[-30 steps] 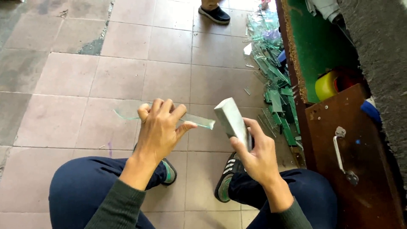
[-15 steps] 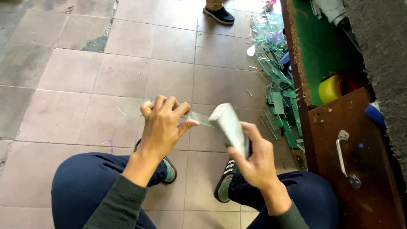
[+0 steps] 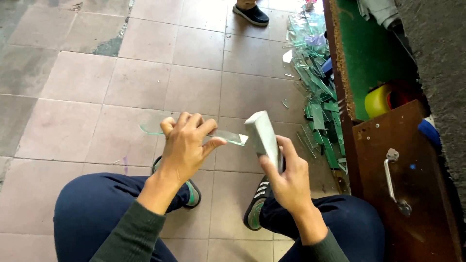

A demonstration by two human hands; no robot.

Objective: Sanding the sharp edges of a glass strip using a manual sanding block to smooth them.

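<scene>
Above the tiled floor (image 3: 145,87), left hand (image 3: 187,145) clamps the glass strip (image 3: 228,137); right hand (image 3: 286,177) clamps the grey sharpening stone (image 3: 262,136) touching the strip's end; edge smoothing appears underway.

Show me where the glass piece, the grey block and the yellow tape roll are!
glass piece (image 3: 230,137), head view, clear end near the block
grey block (image 3: 262,133), head view, broad face
yellow tape roll (image 3: 377,101), head view, outer side
</scene>
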